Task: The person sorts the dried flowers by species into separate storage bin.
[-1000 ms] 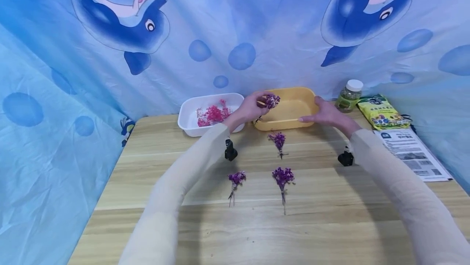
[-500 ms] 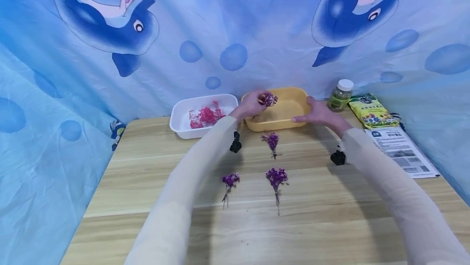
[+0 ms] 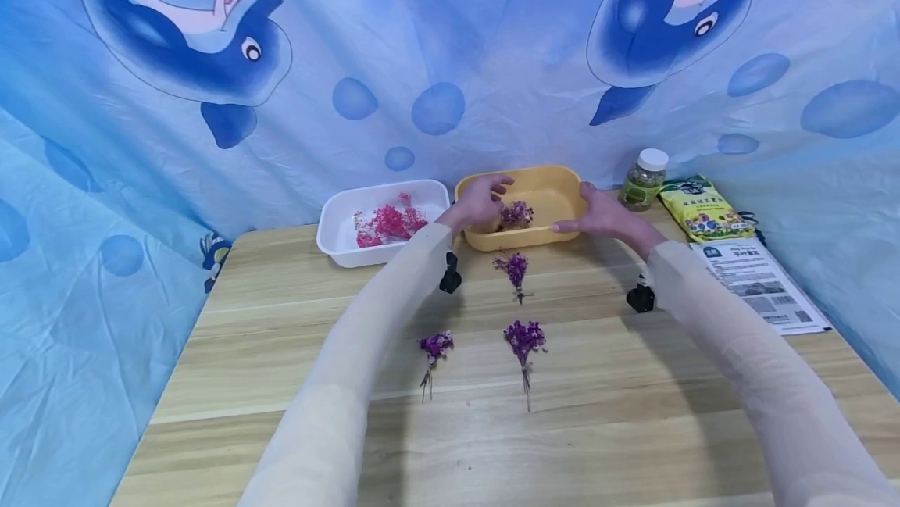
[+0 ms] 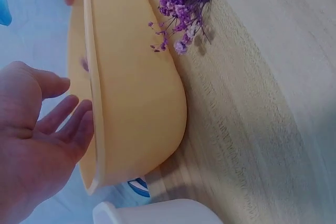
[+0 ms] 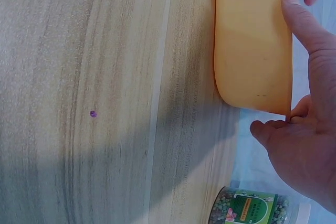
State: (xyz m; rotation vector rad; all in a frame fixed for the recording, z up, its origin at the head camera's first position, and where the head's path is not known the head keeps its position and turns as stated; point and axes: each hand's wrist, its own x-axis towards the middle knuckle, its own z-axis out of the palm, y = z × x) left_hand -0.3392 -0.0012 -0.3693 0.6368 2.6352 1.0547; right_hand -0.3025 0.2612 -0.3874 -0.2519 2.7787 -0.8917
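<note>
In the head view my left hand [image 3: 480, 202] is over the left end of a yellow plastic basin [image 3: 541, 237], its fingers loosely bent and holding nothing. A bunch of purple dried flowers [image 3: 517, 214] lies inside the basin, just right of those fingers. My right hand [image 3: 606, 215] grips the basin's right end, thumb along the front rim; the right wrist view shows fingers curled at the corner. Three more purple bunches lie on the wooden table: one bunch [image 3: 515, 269] close before the basin, a second bunch [image 3: 525, 341] nearer, a third bunch [image 3: 436, 347] to its left.
Left of the basin stands a white basin [image 3: 366, 256] with pink dried flowers [image 3: 394, 223]. At the right are a white-capped jar [image 3: 643, 181], a yellow packet [image 3: 703, 210] and a printed sheet [image 3: 762, 284]. A blue dolphin curtain [image 3: 450, 46] hangs behind the table.
My left hand has let go of the purple bunch, which went from being held above the basin to lying in it. My right hand keeps its grip. The head view has shifted slightly.
</note>
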